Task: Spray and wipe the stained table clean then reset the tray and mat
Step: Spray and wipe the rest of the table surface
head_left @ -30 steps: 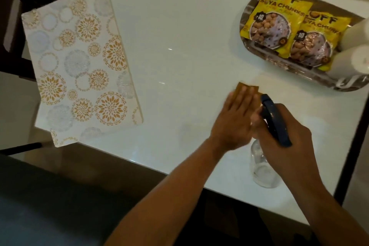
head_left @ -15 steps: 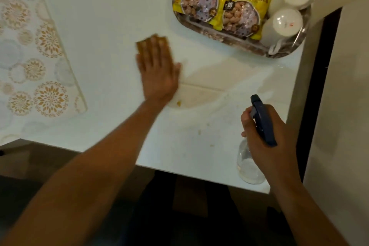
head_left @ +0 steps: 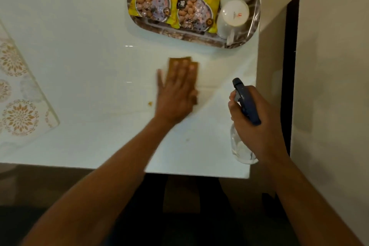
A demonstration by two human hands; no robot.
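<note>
Left hand (head_left: pixel 175 94) fingers flat on cloth (head_left: pixel 192 70); right hand (head_left: pixel 257 124) fingers grip spray bottle (head_left: pixel 242 148)

A white glossy table (head_left: pixel 79 26) was seen. On it were laid a patterned mat (head_left: pixel 18 106) at the left edge, a tray (head_left: pixel 199 39) at the far right, a brown cloth (head_left: pixel 192 66), and a small orange speck (head_left: pixel 150 103).

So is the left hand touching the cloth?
Touching. The head view shows the left hand lying flat on the cloth, fingers straight, pressing it onto the table.
</note>
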